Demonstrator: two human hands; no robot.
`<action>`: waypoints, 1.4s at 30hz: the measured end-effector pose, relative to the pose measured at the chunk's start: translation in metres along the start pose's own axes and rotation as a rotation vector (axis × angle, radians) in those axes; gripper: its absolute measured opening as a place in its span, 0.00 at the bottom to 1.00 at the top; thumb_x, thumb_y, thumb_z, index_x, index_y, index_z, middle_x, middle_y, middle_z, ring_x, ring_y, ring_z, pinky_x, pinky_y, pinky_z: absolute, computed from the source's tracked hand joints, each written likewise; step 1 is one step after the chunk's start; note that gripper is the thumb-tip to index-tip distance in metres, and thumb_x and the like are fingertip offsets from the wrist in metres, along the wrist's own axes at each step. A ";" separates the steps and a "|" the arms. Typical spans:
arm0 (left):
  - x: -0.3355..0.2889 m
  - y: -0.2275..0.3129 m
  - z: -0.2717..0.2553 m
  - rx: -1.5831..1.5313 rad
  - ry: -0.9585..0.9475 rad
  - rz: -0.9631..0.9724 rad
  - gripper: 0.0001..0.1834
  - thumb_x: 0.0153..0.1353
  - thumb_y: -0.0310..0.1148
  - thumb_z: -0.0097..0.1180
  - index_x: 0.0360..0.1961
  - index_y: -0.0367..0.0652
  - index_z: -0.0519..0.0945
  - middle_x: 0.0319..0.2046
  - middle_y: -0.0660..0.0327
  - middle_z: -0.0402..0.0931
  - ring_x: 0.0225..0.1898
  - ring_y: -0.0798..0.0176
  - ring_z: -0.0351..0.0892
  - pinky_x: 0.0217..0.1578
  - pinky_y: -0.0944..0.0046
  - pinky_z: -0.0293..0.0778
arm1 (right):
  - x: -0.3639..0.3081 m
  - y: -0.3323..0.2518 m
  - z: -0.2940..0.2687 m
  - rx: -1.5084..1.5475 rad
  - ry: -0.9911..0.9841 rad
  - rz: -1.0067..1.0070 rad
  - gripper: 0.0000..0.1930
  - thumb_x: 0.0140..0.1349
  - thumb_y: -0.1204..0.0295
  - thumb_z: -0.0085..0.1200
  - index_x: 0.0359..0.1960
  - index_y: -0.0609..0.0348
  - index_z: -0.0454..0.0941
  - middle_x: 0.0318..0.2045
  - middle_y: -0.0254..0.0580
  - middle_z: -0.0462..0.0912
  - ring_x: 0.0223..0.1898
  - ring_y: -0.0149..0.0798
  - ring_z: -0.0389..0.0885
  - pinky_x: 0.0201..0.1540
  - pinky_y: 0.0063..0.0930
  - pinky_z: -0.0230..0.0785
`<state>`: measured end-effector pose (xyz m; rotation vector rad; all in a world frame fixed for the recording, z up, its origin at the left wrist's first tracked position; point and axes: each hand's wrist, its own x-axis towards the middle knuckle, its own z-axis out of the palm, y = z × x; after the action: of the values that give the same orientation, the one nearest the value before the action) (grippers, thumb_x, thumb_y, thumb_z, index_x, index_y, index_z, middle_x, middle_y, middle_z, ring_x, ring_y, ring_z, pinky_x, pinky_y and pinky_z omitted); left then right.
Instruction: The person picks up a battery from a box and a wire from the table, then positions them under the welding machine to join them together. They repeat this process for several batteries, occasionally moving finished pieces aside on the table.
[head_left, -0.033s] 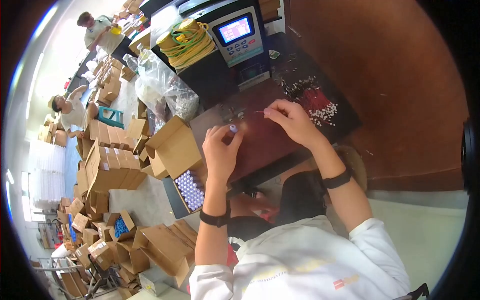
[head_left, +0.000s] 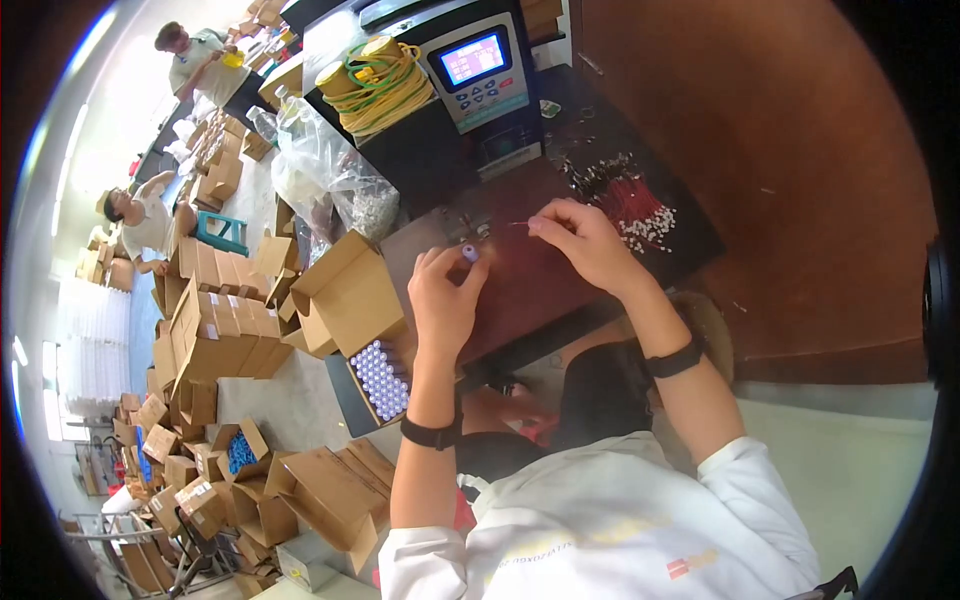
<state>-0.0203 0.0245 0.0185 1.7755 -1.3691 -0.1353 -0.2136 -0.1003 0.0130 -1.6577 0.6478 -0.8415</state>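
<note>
My left hand (head_left: 441,300) is closed on a small purple cylindrical battery cell (head_left: 471,254), its round end tilted up between thumb and fingers. To the right, my right hand (head_left: 585,240) pinches a thin reddish wire (head_left: 519,223), whose free end points left toward the welding machine's small metal tips (head_left: 478,230). The cell sits just below those tips; from here I cannot tell whether it touches them. Behind, the black-and-grey machine (head_left: 492,105) has a lit screen (head_left: 473,61) and buttons. A bunch of red wires with white connectors (head_left: 635,205) lies right of my right hand.
An open carton (head_left: 350,290) stands left of the dark red work surface (head_left: 540,290). Below it, a box holds rows of purple cells (head_left: 380,380). Yellow-green cable (head_left: 375,90) lies coiled on the machine. Plastic bags (head_left: 320,165) and many cartons fill the left; two people are there.
My left hand and the cell have shifted very slightly up and to the right, toward the metal tips. My right hand stays almost still with the wire.
</note>
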 end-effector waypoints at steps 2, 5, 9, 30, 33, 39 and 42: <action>0.008 -0.001 0.006 0.012 -0.002 -0.001 0.13 0.55 0.32 0.72 0.36 0.33 0.85 0.30 0.53 0.81 0.31 0.56 0.80 0.37 0.60 0.75 | 0.000 0.000 0.002 -0.008 0.007 0.003 0.13 0.70 0.65 0.59 0.40 0.66 0.83 0.33 0.38 0.81 0.38 0.31 0.75 0.43 0.27 0.68; 0.011 -0.004 0.012 -0.012 0.024 0.012 0.13 0.55 0.32 0.72 0.34 0.31 0.84 0.30 0.53 0.81 0.32 0.55 0.80 0.37 0.60 0.75 | 0.001 0.001 0.003 -0.062 0.016 0.003 0.12 0.71 0.66 0.58 0.40 0.65 0.83 0.35 0.37 0.81 0.38 0.29 0.76 0.44 0.26 0.68; 0.013 -0.001 0.013 -0.043 0.017 -0.027 0.13 0.55 0.33 0.71 0.31 0.32 0.84 0.30 0.53 0.78 0.33 0.51 0.78 0.37 0.56 0.73 | 0.000 -0.002 0.004 -0.167 0.027 -0.004 0.12 0.72 0.66 0.57 0.40 0.65 0.83 0.36 0.37 0.82 0.38 0.28 0.78 0.44 0.25 0.70; 0.014 -0.002 0.016 -0.084 0.015 -0.024 0.12 0.56 0.34 0.70 0.29 0.35 0.83 0.30 0.55 0.78 0.37 0.48 0.77 0.39 0.53 0.72 | 0.002 0.004 0.007 -0.120 0.109 -0.069 0.13 0.68 0.65 0.60 0.39 0.66 0.84 0.32 0.40 0.82 0.34 0.34 0.76 0.39 0.29 0.68; 0.013 -0.001 0.014 -0.061 0.033 0.011 0.12 0.56 0.34 0.70 0.30 0.35 0.83 0.31 0.55 0.79 0.38 0.48 0.77 0.40 0.53 0.72 | 0.001 0.001 0.008 -0.115 0.100 -0.051 0.13 0.69 0.66 0.60 0.40 0.66 0.83 0.31 0.39 0.82 0.35 0.32 0.77 0.40 0.28 0.69; 0.007 0.003 0.013 -0.150 0.011 -0.158 0.16 0.55 0.34 0.71 0.38 0.35 0.81 0.33 0.53 0.82 0.37 0.53 0.81 0.40 0.55 0.75 | -0.003 -0.001 0.010 0.071 0.199 0.031 0.09 0.70 0.69 0.60 0.40 0.65 0.84 0.37 0.33 0.83 0.39 0.26 0.78 0.45 0.23 0.69; 0.006 0.001 0.011 -0.237 -0.015 -0.220 0.15 0.55 0.33 0.70 0.39 0.35 0.81 0.32 0.53 0.82 0.34 0.56 0.83 0.38 0.58 0.76 | -0.003 0.004 0.005 0.005 0.195 -0.132 0.08 0.69 0.71 0.60 0.39 0.64 0.83 0.38 0.32 0.82 0.40 0.25 0.76 0.43 0.22 0.67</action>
<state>-0.0250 0.0136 0.0150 1.7204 -1.1145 -0.4132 -0.2113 -0.0957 0.0074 -1.6397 0.6742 -1.1090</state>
